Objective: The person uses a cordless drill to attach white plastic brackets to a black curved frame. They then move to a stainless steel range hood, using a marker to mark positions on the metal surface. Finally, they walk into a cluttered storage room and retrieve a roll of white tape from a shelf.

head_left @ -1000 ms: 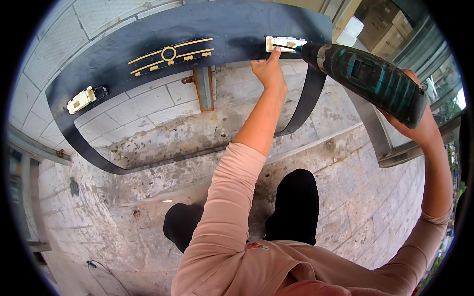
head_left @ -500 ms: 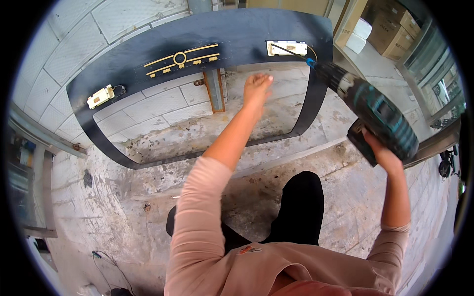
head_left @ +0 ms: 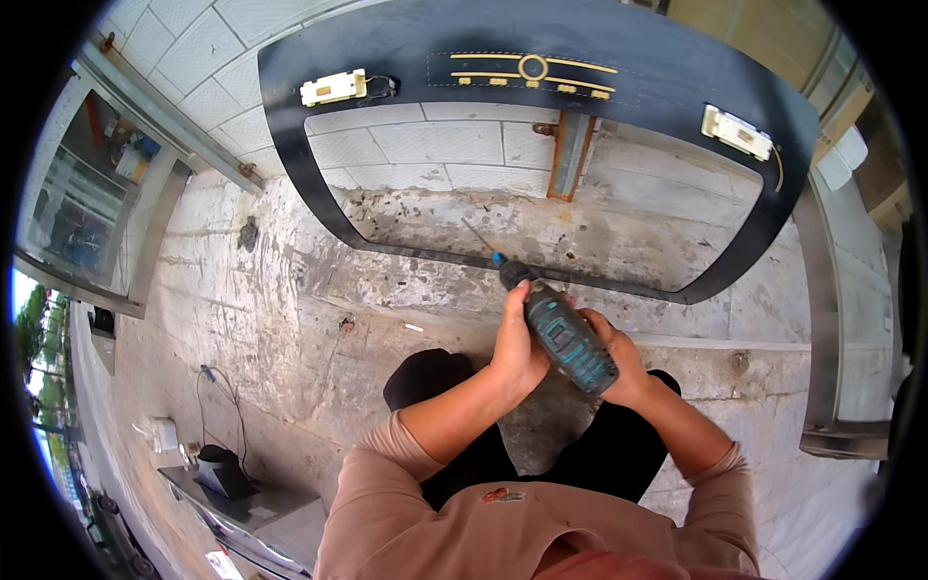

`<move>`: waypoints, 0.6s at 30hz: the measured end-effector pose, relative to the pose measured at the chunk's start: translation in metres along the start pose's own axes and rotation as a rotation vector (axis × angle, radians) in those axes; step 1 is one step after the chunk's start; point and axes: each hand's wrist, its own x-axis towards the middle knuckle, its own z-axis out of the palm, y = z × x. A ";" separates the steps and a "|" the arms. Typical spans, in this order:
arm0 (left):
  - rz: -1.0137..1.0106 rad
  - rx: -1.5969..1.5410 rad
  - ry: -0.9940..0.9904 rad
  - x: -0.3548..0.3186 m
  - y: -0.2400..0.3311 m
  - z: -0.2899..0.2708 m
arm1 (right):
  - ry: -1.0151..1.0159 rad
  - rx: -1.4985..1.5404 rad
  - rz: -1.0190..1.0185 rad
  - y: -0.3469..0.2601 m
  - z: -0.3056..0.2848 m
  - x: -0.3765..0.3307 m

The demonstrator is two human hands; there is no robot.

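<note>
Both hands hold a black and teal cordless drill [head_left: 572,340] above my knees. My left hand [head_left: 518,338] is closed about its front end, close behind the chuck. My right hand [head_left: 622,360] wraps the rear and grip, which the drill body partly hides. From a blue collar [head_left: 499,258] a long thin bit points up and left, apart from the panel. Ahead stands a dark panel [head_left: 406,58] with a big opening, yellow bars and a ring [head_left: 534,67] at its middle. Cream plastic fittings sit on its left [head_left: 333,88] and right [head_left: 737,132] corners.
A rusty metal post [head_left: 571,159] shows through the opening, before a white block wall [head_left: 435,145]. At lower left are a cable [head_left: 235,406] and a dark box on a metal cabinet [head_left: 280,510]. A glass door [head_left: 87,193] stands left.
The drill has swung from the right corner fitting down and left to in front of me. My left hand has come down onto it. The view has turned left.
</note>
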 end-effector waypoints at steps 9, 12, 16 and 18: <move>-0.112 -0.080 0.236 0.050 0.043 -0.028 | -0.229 -0.260 -0.009 -0.044 -0.106 0.145; -0.080 -0.073 0.304 0.052 0.047 -0.036 | 0.074 -0.421 -0.191 -0.081 -0.132 0.186; -0.106 -0.015 0.372 0.059 0.040 -0.046 | 0.254 -0.761 -0.369 -0.126 -0.168 0.257; -0.081 -0.043 0.374 0.055 0.038 -0.046 | 0.264 -0.866 -0.370 -0.142 -0.178 0.289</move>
